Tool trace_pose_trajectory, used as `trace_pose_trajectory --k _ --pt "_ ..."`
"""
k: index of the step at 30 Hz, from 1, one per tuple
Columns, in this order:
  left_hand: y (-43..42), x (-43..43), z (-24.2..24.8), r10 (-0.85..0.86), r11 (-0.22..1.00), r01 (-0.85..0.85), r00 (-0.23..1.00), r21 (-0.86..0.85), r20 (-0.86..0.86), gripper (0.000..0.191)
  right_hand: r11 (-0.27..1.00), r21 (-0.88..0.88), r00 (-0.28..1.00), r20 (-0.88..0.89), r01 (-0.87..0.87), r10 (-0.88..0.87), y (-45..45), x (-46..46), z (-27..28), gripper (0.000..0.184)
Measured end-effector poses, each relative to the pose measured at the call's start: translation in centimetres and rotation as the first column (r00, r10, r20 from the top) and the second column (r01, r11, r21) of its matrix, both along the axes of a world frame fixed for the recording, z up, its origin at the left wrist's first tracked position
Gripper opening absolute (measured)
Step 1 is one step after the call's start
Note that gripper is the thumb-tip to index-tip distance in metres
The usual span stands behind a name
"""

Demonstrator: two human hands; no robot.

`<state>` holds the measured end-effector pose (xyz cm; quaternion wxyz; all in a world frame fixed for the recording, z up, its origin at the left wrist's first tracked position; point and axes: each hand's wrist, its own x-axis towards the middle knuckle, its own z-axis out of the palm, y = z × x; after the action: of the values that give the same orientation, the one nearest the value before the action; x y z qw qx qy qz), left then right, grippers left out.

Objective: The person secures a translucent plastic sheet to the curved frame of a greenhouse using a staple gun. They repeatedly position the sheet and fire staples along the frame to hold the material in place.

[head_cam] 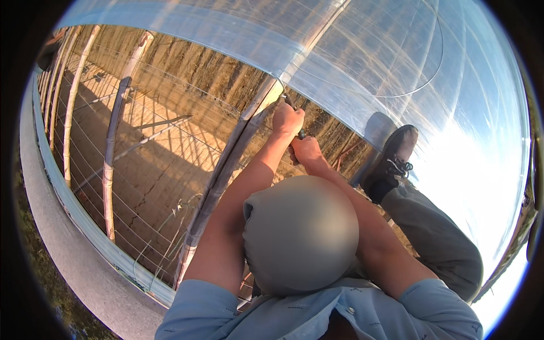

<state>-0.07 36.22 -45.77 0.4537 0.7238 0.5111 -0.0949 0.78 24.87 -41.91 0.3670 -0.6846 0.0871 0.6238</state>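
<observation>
My left hand (289, 118) is closed around a dark, slim tool (289, 101) beside the top of a bamboo pole (242, 131). Just below it, my right hand (307, 151) grips the lower end of what looks like the same tool. Its kind cannot be told, since my fingers hide most of it. A thin wire (282, 85) curves round the pole near the tool's upper end. Clear plastic film (361, 51) stretches over the poles, its edge crossing just above my hands.
My shoe (397, 157) rests by the film's edge on the right. A loose wire (442, 51) loops across the film. More bamboo poles (112, 140) and taut wires span the open gap at left, with bare soil (170, 157) far below. A pale grey strip (55, 238) curves along the left.
</observation>
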Motion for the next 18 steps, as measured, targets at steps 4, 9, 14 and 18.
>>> trace_pose_trajectory --k 4,9,14,18 --pt "-0.5 0.1 1.1 0.408 0.805 -0.284 0.903 -0.522 0.138 0.015 0.936 -0.127 0.87 0.345 -0.327 0.351 -1.0 2.5 1.3 0.043" --pt "-0.3 0.5 2.2 0.655 0.486 -0.381 0.755 -0.786 0.039 0.019 0.881 -0.108 0.773 0.438 -0.461 0.459 -1.8 4.6 1.9 0.035" --pt "-0.3 -0.5 1.1 0.729 0.394 -0.291 0.676 -0.872 0.104 0.023 0.874 -0.004 0.824 0.331 -0.487 0.46 -1.7 7.0 3.0 0.032" --pt "0.3 -0.6 0.9 0.749 0.37 -0.243 0.649 -0.897 0.134 0.023 0.847 0.02 0.806 0.321 -0.531 0.497 -0.9 8.1 2.8 0.032"
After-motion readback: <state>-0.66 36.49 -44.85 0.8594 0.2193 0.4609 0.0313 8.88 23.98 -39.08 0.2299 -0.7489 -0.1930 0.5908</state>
